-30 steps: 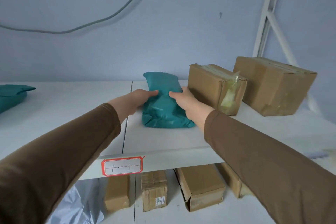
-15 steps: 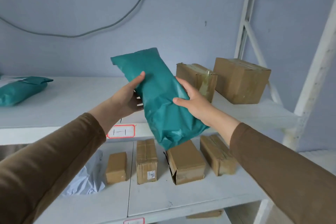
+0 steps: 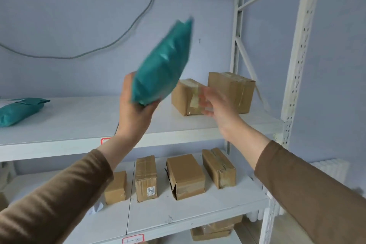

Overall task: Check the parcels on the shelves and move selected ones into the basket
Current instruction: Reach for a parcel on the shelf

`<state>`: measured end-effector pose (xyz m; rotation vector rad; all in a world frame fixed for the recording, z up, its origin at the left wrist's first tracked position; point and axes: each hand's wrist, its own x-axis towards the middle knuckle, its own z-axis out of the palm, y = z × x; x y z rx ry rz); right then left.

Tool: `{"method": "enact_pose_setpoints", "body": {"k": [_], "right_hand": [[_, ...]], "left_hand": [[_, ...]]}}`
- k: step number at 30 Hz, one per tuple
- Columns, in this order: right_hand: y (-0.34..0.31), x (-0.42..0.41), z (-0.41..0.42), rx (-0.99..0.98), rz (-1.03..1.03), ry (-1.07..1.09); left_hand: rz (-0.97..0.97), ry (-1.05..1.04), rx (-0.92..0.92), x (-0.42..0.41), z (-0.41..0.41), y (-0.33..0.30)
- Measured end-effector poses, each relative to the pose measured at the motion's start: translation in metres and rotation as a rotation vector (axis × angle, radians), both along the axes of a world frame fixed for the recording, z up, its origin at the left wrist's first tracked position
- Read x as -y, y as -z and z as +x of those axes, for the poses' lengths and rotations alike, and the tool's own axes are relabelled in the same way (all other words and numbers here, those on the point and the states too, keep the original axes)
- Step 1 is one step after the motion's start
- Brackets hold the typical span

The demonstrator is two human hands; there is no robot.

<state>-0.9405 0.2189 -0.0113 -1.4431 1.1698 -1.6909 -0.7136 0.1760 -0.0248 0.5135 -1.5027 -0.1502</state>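
1. The teal parcel [image 3: 162,63], a soft poly mailer, is held up in the centre of the frame, tilted with its top end toward the upper right. It is motion-blurred; no label can be read on the face shown.

2. The left hand [image 3: 134,109] grips the parcel's lower end, fingers curled under and around the bottom edge. The right hand [image 3: 215,105] is just right of centre, apart from the parcel, fingers loosely spread and holding nothing; it is also blurred.

3. Step judged in hand: inspection of the parcel, turning it to find a label. To be done well, the bag should be steadied by both hands and its label face brought flat toward the eyes. A soft bag held by one end is likely to fold or slip; support nearer its middle is advised.

4. Behind it, centre right, two taped cardboard boxes [image 3: 213,93] stand on the upper shelf [image 3: 79,123]. A second teal parcel [image 3: 17,109] lies on that shelf at the left edge of the frame.

5. On the lower shelf [image 3: 188,214], four cardboard boxes [image 3: 170,176] lie in a row in the lower centre.

6. No basket is in view; its direction cannot be told, so transfer should wait until it is located.
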Motion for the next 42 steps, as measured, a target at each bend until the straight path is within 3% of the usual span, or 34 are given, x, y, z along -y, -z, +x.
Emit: {"method": "enact_pose_setpoints", "body": {"k": [2,5,9,13,16,18,21,22,25,28,35,42], "right_hand": [[-0.006,-0.012,-0.009,0.222,0.122,-0.183],[0.000,-0.018,-0.029,0.466,0.302,-0.420],[0.010,-0.023,-0.046,0.264,0.409,-0.640],[0.018,-0.027,-0.038,0.003,0.356,-0.572],[0.023,-0.025,-0.026,0.059,0.267,-0.491],[0.028,-0.020,-0.018,0.053,0.216,-0.430],[0.035,-0.007,-0.004,0.037,0.166,-0.345],[0.037,-0.001,0.002,0.040,0.166,-0.316],[0.042,0.021,0.025,0.061,0.210,-0.247],[0.038,0.049,0.050,0.055,0.269,-0.226],[0.015,0.125,0.098,0.023,0.388,-0.240],[0.019,0.206,0.121,-0.110,0.381,-0.140]], "left_hand": [[-0.368,-0.234,0.390,0.002,0.001,0.003],[-0.750,-0.357,0.667,0.004,-0.003,0.005],[-0.917,-0.386,0.862,0.012,0.000,0.013],[-0.906,-0.396,0.867,0.011,-0.002,0.019],[-0.705,-0.436,0.761,0.017,-0.001,0.031],[-0.343,-0.450,0.545,0.020,0.002,0.040],[0.494,-0.003,0.059,0.017,0.012,0.041],[0.688,0.175,-0.073,0.018,0.018,0.042],[1.043,0.419,-0.072,0.025,0.035,0.047],[1.134,0.513,0.060,0.031,0.049,0.045],[1.102,0.379,-0.167,0.097,0.070,0.020],[1.142,0.220,-0.093,0.172,0.084,0.005]]}}
